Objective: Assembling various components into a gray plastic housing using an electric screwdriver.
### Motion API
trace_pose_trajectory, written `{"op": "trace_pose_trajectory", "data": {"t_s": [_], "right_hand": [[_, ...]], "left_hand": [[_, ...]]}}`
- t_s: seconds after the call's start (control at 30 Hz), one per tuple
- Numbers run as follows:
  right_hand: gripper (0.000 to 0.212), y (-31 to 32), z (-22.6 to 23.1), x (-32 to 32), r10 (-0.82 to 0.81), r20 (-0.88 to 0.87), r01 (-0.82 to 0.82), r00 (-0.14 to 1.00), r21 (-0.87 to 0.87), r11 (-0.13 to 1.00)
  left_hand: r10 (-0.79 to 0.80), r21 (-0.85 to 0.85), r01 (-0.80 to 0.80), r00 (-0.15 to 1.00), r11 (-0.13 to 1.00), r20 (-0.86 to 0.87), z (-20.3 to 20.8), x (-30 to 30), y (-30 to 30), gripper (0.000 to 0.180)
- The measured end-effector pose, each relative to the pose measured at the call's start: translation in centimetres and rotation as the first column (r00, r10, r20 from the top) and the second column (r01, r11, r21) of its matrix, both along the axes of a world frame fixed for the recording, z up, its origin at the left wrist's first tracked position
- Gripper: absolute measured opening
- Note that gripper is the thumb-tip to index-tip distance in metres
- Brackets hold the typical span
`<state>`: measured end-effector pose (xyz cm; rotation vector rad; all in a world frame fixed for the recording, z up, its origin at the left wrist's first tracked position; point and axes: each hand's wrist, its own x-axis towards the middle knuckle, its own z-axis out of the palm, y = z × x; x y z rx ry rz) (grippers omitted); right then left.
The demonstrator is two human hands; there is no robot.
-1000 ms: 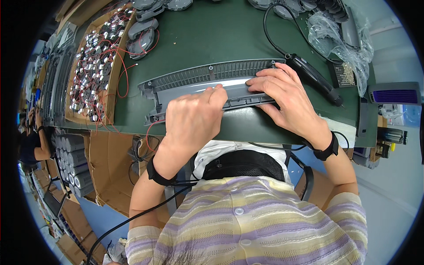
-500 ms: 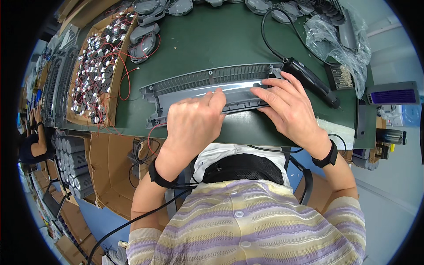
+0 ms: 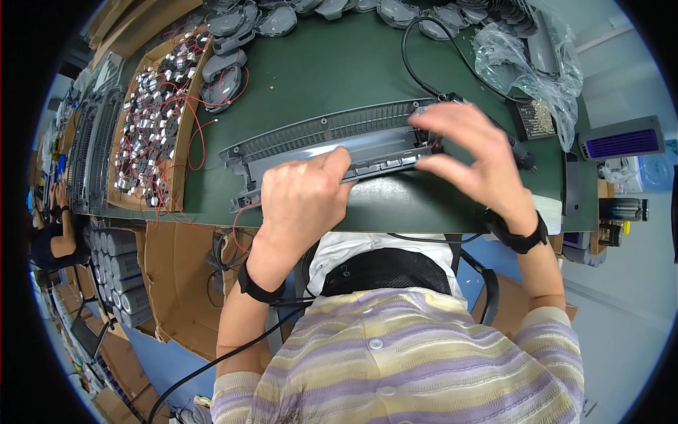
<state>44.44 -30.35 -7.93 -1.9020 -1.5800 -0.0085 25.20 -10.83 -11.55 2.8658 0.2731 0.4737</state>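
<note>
A long grey plastic housing (image 3: 371, 143) with a slatted grille edge lies lengthwise on the bench in front of me, its hollow side up. My left hand (image 3: 305, 194) is closed over its near edge, left of the middle, thumb resting on top. The fingers' undersides are hidden. At the housing's right end my right hand (image 3: 477, 152) is lifted, fingers and thumb spread with nothing between them. Small dark parts show in that end, beside the fingertips. Behind the right hand lies a black electric screwdriver (image 3: 522, 152), partly covered by it.
On the left stands a cardboard tray (image 3: 185, 152) full of small white-and-black parts with red wires. Round grey covers (image 3: 275, 21) line the back. A screw holder (image 3: 534, 120) and clear plastic bags (image 3: 494, 53) sit at right. A co-worker's hand (image 3: 60, 192) shows far left.
My right hand has come off the housing's right end and opened wide, moving slightly right. My left hand keeps its hold. The view has shifted a little.
</note>
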Motion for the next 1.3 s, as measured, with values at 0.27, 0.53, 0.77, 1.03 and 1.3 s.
{"op": "trace_pose_trajectory", "data": {"t_s": [0.27, 0.53, 0.77, 1.03, 1.3], "right_hand": [[0.048, -8.2, -1.9, 5.2, -0.396, 0.142, 0.417, 0.907, -0.176, 0.892], [0.042, -8.2, -2.9, 6.8, -0.429, 0.041, 0.423, 0.902, -0.279, 0.862], [0.039, -6.6, -3.0, 6.3, -0.297, -0.066, 0.28, 0.953, -0.189, 0.941], [0.052, -10.3, -2.5, 5.8, -0.34, 0.049, 0.337, 0.939, -0.318, 0.886], [0.056, -8.7, -1.8, 6.2, -0.305, 0.188, 0.352, 0.934, -0.313, 0.882]], "left_hand": [[-0.026, 0.0, 0.026, 0.999, 1.0, 0.046, 0.2, -0.2, -0.1, 0.036], [-0.018, -0.016, 0.019, 0.999, 1.0, 0.035, 0.2, 0.8, 0.4, 0.036], [-0.008, 0.02, 0.006, 0.996, 1.0, 0.084, -0.2, -1.0, 0.8, 0.01], [0.06, 0.007, -0.06, 0.996, 0.998, 0.062, -1.4, -0.7, 0.4, 0.009], [-0.02, 0.01, 0.019, 0.988, 1.0, 0.154, -2.4, -1.1, 2.7, 0.017]]}}
